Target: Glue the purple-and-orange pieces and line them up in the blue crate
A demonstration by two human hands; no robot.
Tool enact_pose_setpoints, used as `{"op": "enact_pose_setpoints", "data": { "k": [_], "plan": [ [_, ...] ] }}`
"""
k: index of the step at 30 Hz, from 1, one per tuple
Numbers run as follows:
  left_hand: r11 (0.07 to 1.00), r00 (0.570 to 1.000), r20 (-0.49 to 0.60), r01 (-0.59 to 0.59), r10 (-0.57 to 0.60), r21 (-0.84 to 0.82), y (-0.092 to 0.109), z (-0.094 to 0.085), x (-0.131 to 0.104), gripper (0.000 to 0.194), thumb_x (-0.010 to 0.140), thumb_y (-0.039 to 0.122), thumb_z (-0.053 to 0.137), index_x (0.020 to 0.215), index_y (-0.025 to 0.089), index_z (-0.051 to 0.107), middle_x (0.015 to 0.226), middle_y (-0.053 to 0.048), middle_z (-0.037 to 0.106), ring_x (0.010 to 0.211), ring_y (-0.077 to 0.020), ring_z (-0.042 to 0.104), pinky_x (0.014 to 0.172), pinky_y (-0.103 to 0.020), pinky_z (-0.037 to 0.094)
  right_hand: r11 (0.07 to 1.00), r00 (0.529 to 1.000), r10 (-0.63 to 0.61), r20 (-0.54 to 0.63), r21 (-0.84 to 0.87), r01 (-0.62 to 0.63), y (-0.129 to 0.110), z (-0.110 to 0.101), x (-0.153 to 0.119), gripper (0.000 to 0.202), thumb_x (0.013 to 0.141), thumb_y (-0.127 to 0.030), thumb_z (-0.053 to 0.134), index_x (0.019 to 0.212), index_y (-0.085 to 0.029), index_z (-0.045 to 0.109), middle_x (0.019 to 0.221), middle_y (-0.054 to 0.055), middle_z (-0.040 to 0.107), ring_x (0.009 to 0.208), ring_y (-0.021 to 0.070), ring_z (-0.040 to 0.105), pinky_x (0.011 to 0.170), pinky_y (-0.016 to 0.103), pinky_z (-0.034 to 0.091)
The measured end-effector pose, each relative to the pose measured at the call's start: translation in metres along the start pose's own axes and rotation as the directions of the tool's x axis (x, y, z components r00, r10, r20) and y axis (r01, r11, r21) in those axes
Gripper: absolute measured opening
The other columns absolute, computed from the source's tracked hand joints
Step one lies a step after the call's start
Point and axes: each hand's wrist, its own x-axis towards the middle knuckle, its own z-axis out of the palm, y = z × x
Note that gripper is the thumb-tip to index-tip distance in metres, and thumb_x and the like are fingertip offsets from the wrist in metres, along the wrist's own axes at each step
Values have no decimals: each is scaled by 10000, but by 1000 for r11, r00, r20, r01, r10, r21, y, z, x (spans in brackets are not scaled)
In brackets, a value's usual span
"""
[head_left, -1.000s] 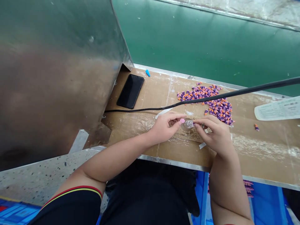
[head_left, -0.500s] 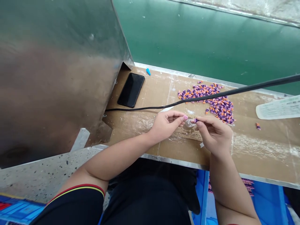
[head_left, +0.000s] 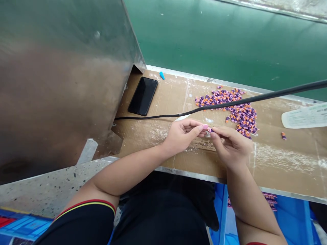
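Note:
My left hand (head_left: 181, 136) pinches a small pink piece (head_left: 205, 127) between thumb and forefinger above the cardboard. Close beside it on the right, my right hand (head_left: 231, 144) grips a small purple piece (head_left: 209, 130) with its thumb and forefinger. The two pieces nearly meet; whether they touch is hard to tell. Just below the fingertips a small clear thing shows, mostly hidden. Beyond my right hand lies a heap of small purple, orange and pink pieces (head_left: 244, 117). One similar loose piece (head_left: 283, 135) rests farther right.
A black cable (head_left: 268, 95) crosses above the cardboard-covered table (head_left: 288, 170). A black phone (head_left: 143, 96) and a blue cone (head_left: 161, 75) lie at the left, near a large metal panel (head_left: 63, 85). A translucent plastic item (head_left: 304, 117) is at the right. Blue bins (head_left: 293, 217) stand below.
My right hand has moved slightly left, bringing the purple piece closer to the pink one. The clear thing below the fingertips is now more hidden. The view has shifted slightly.

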Motion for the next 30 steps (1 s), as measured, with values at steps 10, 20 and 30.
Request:
{"op": "enact_pose_setpoints", "data": {
  "k": [10, 20, 30],
  "plan": [
    [997, 997, 29, -78, 78, 13, 0, 2, -3, 410, 870, 533, 901, 925, 133, 830, 942, -109, 836, 848, -188, 802, 872, -347, 715, 998, 997, -69, -34, 1, 70, -3, 4, 5, 128, 976, -189, 814, 1054, -287, 840, 939, 21, 875, 789, 213, 849, 718, 313, 708],
    [959, 970, 73, -241, 233, 147, -7, -2, -4, 316, 981, 470, 810, 927, 159, 809, 966, -90, 822, 878, -164, 784, 847, -287, 694, 999, 999, -33, -13, -16, 33, -6, 4, 5, 89, 986, -220, 801, 1031, -285, 841, 940, 34, 875, 801, 228, 853, 727, 338, 719],
    [778, 866, 133, -493, 483, 390, -7, -5, -6, 118, 1032, 240, 727, 964, 174, 797, 1007, -80, 843, 944, -168, 814, 889, -296, 685, 996, 996, -73, -41, -59, 70, -7, 7, 1, 74, 992, -204, 795, 981, -277, 798, 901, 29, 864, 779, 223, 840, 704, 341, 704]
  ]
}}
